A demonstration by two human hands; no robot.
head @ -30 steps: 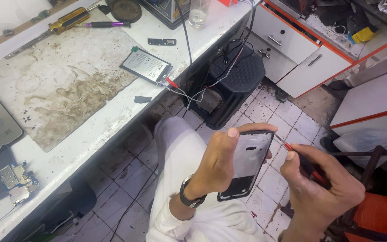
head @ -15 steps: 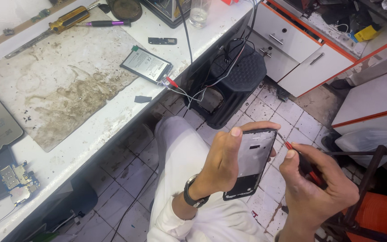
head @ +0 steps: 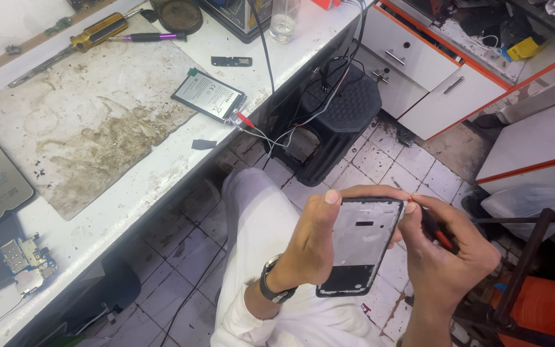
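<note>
A phone frame (head: pixel 360 247) is being held upright over the lap, above the tiled floor (head: pixel 181 244) and well clear of the surface (head: pixel 162 173). The left hand (head: pixel 313 241) is being kept closed around the frame's left edge, with the thumb laid along it and the fingers curled over the top. A wristwatch (head: pixel 272 289) is being worn on that wrist. The right hand (head: pixel 444 257) is being kept closed around a thin red-handled tool (head: pixel 433 226), and the tip is being pressed at the frame's upper right corner.

On the surface, a stained mat (head: pixel 78 122) is being used as a pad. A battery (head: pixel 210 96) is lying at the mat's right edge, and red and white clip leads (head: pixel 252 125) are being held on its lower corner. A small black strip (head: pixel 231 61) is lying just beyond it. A yellow-handled screwdriver (head: pixel 85 38) and a purple pen (head: pixel 146 37) are lying along the far edge. A clear glass (head: pixel 284 19) is standing upright near the far right corner; whether anything is in it cannot be told. A round dark dish (head: pixel 180 16) is sitting beside the pen, its contents unclear. A circuit board (head: pixel 20 263) is lying at the near left.

A black stool (head: pixel 335 115) is standing on the floor by white drawers (head: pixel 419 71).
</note>
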